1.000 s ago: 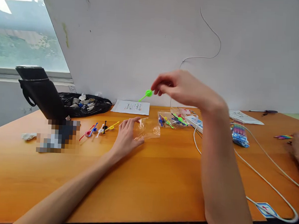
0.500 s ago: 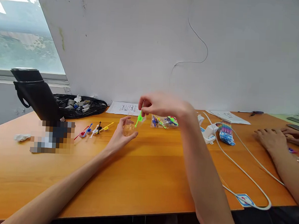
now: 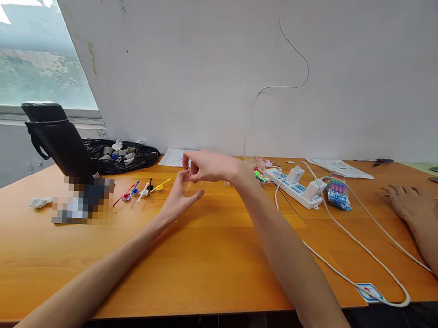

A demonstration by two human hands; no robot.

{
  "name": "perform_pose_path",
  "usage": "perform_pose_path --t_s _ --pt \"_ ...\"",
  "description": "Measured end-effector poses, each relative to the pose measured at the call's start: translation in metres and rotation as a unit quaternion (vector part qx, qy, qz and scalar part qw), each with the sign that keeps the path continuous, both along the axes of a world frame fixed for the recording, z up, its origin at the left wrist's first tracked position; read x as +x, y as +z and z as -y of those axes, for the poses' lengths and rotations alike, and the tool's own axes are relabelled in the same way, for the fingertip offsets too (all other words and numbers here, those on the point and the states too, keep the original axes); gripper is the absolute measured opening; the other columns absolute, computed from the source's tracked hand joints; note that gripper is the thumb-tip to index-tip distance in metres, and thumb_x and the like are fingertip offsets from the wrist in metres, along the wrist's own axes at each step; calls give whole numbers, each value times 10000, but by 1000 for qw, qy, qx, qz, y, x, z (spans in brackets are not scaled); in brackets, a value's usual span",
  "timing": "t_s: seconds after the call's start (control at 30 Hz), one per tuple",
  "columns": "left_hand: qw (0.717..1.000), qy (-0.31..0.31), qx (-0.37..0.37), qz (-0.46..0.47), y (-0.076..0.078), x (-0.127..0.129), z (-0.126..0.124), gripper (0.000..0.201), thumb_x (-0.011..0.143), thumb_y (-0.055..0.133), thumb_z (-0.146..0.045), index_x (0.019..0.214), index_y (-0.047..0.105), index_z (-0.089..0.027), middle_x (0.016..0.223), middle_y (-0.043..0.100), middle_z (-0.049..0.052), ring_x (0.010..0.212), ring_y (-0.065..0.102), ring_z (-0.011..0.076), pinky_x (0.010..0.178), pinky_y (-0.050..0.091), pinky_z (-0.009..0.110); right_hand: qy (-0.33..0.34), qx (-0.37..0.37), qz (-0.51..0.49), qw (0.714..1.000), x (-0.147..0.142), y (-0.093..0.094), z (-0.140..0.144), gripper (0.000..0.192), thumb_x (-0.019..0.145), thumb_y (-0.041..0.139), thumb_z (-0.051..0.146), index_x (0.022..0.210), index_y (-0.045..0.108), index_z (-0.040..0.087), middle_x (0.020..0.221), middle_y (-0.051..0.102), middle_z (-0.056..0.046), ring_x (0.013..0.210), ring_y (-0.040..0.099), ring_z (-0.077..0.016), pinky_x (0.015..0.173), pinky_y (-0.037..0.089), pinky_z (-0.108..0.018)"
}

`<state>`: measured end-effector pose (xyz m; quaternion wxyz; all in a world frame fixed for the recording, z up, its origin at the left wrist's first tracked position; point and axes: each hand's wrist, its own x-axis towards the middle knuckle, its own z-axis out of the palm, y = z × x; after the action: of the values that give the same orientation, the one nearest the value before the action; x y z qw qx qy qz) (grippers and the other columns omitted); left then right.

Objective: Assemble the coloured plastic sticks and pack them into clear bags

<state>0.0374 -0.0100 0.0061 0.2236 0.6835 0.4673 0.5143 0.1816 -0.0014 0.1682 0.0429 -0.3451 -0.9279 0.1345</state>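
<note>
Two hands meeting mid-frame: left hand (image 3: pixel 180 198) cupped under, right hand (image 3: pixel 207 167) pinched over, both on one small clear bag (image 3: pixel 190 187). Left of them, five colored picks (image 3: pixel 141 189) in a row. One power strip (image 3: pixel 294 186) right of center. Orange wooden tabletop (image 3: pixel 214 252); white wall behind, window upper left.

Hands (image 3: pixel 194 180) meet mid-frame over the counter (image 3: pixel 206 261); small plastic picks (image 3: pixel 144 189) left of them, flask (image 3: pixel 57 138) far left, power strip (image 3: pixel 294 186) right, another person's hand (image 3: pixel 408 203) far right.
</note>
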Motion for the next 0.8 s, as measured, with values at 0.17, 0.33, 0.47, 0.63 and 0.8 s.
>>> perform_pose_path --t_s 0.17,0.33,0.47,0.63,0.8 --pt "997 -42 -71 -5 -8 -3 -2 810 778 751 -382 1438 303 -239 1380 508 135 1318 484 282 1119 367 493 -14 15 -40 999 12 3 -9 255 821 638 132 1065 599 196 985 716 -53 810 619 -160 618 395 -257" --pt "985 -114 -115 55 -7 2 2 797 788 755 -369 1436 305 -253 1452 477 152 1298 537 265 1092 450 465 -24 -1 -73 997 30 12 -9 235 813 616 146 1040 609 210 998 703 -44 781 604 -153 598 401 -260" --pt "977 -154 -122 78 -4 5 5 801 776 780 -365 1435 333 -278 1488 463 149 1348 509 286 1129 428 506 -24 -4 -79 997 36 18 -5 242 804 615 143 1037 622 209 964 703 -38 765 599 -148 609 411 -260" --pt "966 -179 -156 102 -11 4 3 808 765 797 -352 1434 346 -302 1452 504 129 1349 519 274 1147 414 498 -20 3 -75 997 34 17 -5 260 808 621 156 1062 623 215 984 703 -43 792 602 -159 604 403 -263" --pt "959 -180 -176 133 -12 3 1 745 763 801 -347 1376 380 -297 1356 565 109 1254 598 263 1072 478 485 -16 25 -67 997 28 15 -3 265 837 602 161 1094 625 221 1008 695 -49 818 610 -172 626 414 -270"
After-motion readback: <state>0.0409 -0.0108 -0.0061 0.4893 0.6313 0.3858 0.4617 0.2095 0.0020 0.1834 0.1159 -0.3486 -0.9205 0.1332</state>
